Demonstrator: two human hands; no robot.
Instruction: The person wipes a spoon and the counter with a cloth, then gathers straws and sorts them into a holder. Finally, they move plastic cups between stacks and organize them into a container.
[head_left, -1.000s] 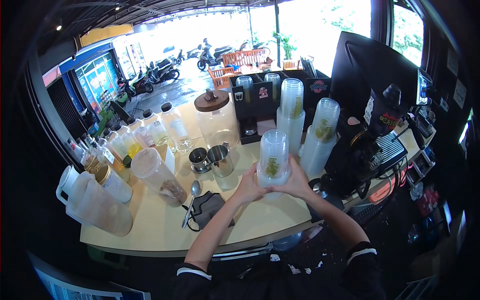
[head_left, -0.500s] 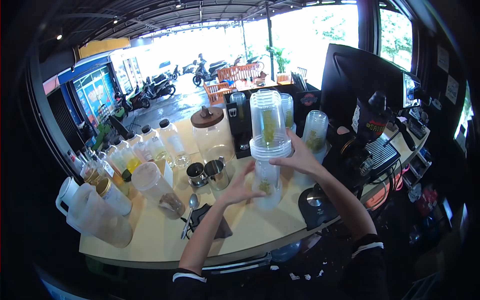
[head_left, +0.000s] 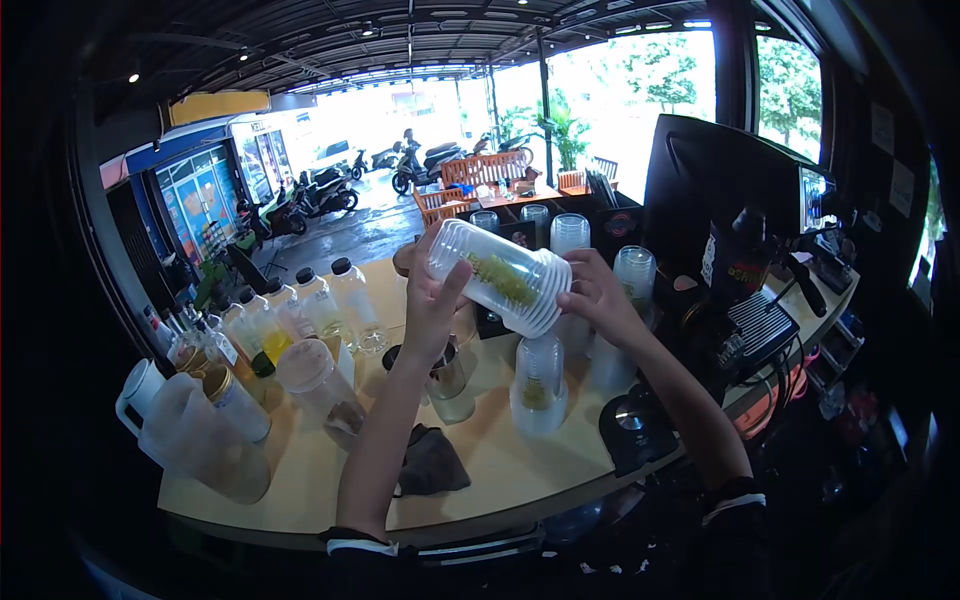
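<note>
A stack of clear plastic cups (head_left: 500, 278) with a green print is held tilted in the air between both hands. My left hand (head_left: 437, 297) wraps around its left end. At the other end, the fingers of my right hand (head_left: 598, 298) grip the stacked rims. Just below, a second cup stack (head_left: 540, 388) stands upside down on the counter, apart from the held one. More inverted cups (head_left: 635, 272) are behind my right hand. My left forearm partly hides two metal cups (head_left: 452, 392) on the counter.
A row of capped bottles (head_left: 355, 305) lines the counter's left back. Nearer are a lidded plastic container (head_left: 318, 385), a large clear pitcher (head_left: 205, 440) and a dark cloth (head_left: 435, 462). A coffee machine (head_left: 752, 310) stands at right, beside a black round-topped device (head_left: 632, 425).
The upper cups have been lifted off the lower stack and tipped sideways. My left hand has moved up from the lower stack onto their left end; the view has tilted up slightly.
</note>
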